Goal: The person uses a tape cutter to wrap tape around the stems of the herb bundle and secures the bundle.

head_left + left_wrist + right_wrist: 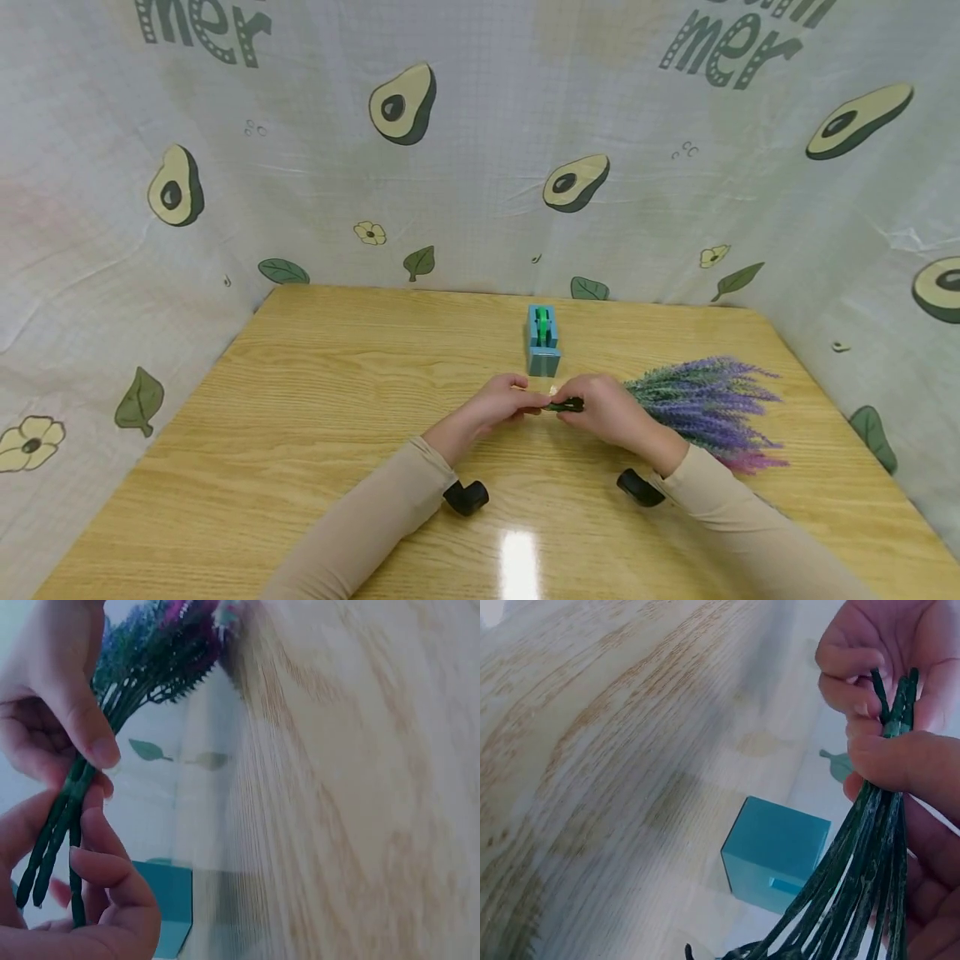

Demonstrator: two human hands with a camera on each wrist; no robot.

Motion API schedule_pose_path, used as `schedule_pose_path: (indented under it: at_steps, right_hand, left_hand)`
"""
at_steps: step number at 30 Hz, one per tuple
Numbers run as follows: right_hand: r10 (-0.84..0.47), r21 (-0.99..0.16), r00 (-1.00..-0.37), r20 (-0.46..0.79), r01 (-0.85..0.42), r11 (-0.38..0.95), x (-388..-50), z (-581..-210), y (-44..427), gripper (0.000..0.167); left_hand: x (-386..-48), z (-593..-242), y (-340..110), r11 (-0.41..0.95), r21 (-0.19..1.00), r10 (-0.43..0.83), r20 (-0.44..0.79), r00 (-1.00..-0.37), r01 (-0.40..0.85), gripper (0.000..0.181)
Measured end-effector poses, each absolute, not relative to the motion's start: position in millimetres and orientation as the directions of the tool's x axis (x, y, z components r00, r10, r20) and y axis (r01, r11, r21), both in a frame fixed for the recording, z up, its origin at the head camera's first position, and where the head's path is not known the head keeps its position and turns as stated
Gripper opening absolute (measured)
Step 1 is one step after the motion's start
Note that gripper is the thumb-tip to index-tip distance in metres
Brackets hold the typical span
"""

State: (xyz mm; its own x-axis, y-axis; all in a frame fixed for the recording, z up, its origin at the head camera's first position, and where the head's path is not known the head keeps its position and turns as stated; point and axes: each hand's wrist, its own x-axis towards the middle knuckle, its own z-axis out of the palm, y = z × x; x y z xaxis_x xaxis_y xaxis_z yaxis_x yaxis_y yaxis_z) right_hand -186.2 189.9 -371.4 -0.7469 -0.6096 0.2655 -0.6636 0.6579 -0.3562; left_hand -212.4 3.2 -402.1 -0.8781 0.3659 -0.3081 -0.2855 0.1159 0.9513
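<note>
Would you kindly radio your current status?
Left hand, right hand gripping thin green stems; purple-pink flower heads at right; blue boxy tape dispenser ahead, seemingly clear.

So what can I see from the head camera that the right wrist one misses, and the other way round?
Only the head view shows the purple and pink flower heads, the tan sleeves and the green wheel inside the blue holder.

Only the right wrist view shows the green stems fanning out past the right hand, and their separate tips.

Both show the two hands holding the stems, the left hand nearer the tips, plus the blue holder, wooden table and leaf-printed cloth.
</note>
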Motion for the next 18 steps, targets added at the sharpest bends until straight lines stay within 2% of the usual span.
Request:
schedule_pose_path:
  at_steps: [7, 18]
  right_hand:
    - [-0.523, -0.359, -0.819, 0.235, -0.573, 0.736, -185.5, -370.2, 189.5, 0.014]
    - [-0.579, -0.406, -0.792, 0.191, -0.601, 0.688, -188.3, -373.6, 196.2, 0.011]
  left_hand:
    - [-208.7, -403.6, 8.4, -0.006, 0.944, 0.324, -0.310, -0.894, -0.330, 0.051]
    - [-212.0, -413.5, 6.4, -0.052, 0.927, 0.409, -0.319, -0.855, -0.371, 0.050]
